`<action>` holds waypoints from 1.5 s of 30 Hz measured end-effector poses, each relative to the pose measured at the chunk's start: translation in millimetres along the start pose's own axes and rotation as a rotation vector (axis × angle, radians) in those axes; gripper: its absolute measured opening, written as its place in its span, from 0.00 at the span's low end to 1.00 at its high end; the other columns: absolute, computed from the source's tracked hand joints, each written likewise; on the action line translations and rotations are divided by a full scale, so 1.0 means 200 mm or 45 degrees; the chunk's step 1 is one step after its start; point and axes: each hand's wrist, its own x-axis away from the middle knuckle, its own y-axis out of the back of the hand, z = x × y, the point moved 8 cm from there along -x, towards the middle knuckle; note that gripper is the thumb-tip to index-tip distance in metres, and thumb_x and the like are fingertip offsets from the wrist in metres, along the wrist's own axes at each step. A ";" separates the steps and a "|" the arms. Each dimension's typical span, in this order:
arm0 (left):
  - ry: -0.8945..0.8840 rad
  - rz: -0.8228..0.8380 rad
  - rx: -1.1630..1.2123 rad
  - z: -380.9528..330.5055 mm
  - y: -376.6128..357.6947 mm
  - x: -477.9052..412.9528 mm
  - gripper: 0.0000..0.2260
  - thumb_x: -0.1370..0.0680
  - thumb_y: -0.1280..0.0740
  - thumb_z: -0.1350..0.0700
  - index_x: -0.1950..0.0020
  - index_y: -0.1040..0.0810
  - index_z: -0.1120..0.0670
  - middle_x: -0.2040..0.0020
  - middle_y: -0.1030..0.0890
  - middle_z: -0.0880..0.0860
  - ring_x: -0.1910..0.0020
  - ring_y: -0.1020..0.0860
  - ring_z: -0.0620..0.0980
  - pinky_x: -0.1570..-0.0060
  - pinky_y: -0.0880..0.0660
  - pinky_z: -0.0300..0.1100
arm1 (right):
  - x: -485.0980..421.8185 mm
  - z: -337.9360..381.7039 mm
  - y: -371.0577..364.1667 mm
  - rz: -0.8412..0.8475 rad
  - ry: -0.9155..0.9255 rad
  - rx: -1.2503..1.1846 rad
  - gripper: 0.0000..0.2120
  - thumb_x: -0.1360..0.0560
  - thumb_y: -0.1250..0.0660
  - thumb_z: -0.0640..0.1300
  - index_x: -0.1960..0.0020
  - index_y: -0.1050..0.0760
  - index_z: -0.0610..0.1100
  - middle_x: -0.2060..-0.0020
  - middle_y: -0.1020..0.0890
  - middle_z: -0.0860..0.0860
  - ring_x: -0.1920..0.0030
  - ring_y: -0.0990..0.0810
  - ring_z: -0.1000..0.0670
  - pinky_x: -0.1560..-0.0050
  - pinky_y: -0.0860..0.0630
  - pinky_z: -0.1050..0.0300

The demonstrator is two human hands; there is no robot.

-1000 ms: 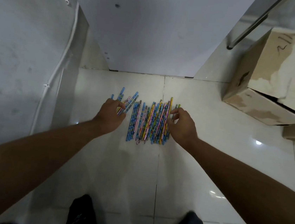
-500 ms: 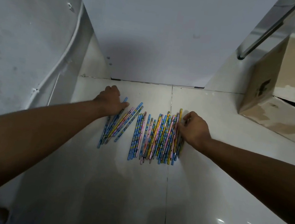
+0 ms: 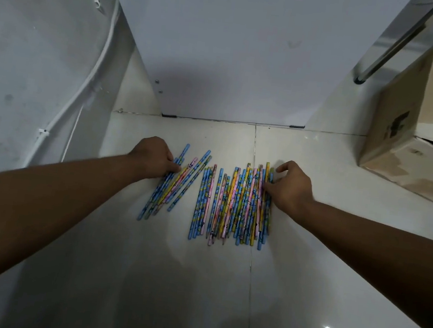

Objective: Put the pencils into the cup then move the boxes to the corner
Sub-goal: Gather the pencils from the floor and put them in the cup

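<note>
Several colourful pencils lie on the white tiled floor in two groups. A slanted bundle of pencils point(image 3: 173, 186) is on the left, and my left hand point(image 3: 154, 158) grips its upper end with curled fingers. A wider row of pencils point(image 3: 232, 206) lies side by side on the right. My right hand point(image 3: 289, 189) is at that row's right edge, thumb and curled fingers pinching the outermost pencils. A worn cardboard box point(image 3: 411, 148) stands at the far right. No cup is in view.
A white panel point(image 3: 235, 58) stands upright just behind the pencils. The left wall carries a white cable point(image 3: 83, 94). A metal bar point(image 3: 396, 41) leans at the upper right, above the box. Glossy floor tiles point(image 3: 196, 283) stretch toward me.
My left hand has drawn a bundle of pencils away from the row and to the left. My right hand stays at the row's right edge. The view has dropped closer to the floor.
</note>
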 end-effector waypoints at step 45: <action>-0.313 -0.150 -0.340 -0.10 -0.05 0.11 0.16 0.15 0.41 0.44 0.51 0.26 0.55 0.59 0.23 0.54 0.61 0.26 0.55 0.62 0.35 0.45 | 0.05 0.06 -0.06 0.268 -0.014 0.195 0.14 0.24 0.25 0.54 0.58 0.18 0.44 0.64 0.15 0.49 0.62 0.16 0.51 0.66 0.21 0.57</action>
